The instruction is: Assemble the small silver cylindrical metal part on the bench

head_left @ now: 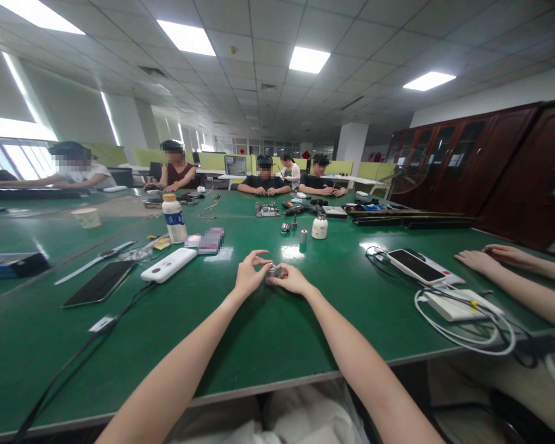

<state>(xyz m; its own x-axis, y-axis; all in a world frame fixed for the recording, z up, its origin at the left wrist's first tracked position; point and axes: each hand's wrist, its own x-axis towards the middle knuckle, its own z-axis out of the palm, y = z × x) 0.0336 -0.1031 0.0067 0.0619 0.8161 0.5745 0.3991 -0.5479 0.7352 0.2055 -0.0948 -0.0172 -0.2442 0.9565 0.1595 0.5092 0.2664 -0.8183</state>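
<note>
Over the green table (277,333), my left hand (253,273) pinches the upper left side of a small silvery metal cylinder (272,274) between thumb and fingers. My right hand (292,279) grips the same cylinder from the right, low down, with its fingers curled. The fingertips hide part of the cylinder. Beyond my hands, a second metal cylinder (303,236) stands upright beside a white jar (319,226). Small metal parts (285,228) lie to its left, near a dark upright piece (295,219).
At left are a white power strip (170,265), a black tablet (100,283) and a bottle (174,219). A phone (416,266), a white box (460,303) and coiled cables lie at right, near another person's hands (478,261). Several people sit across the table.
</note>
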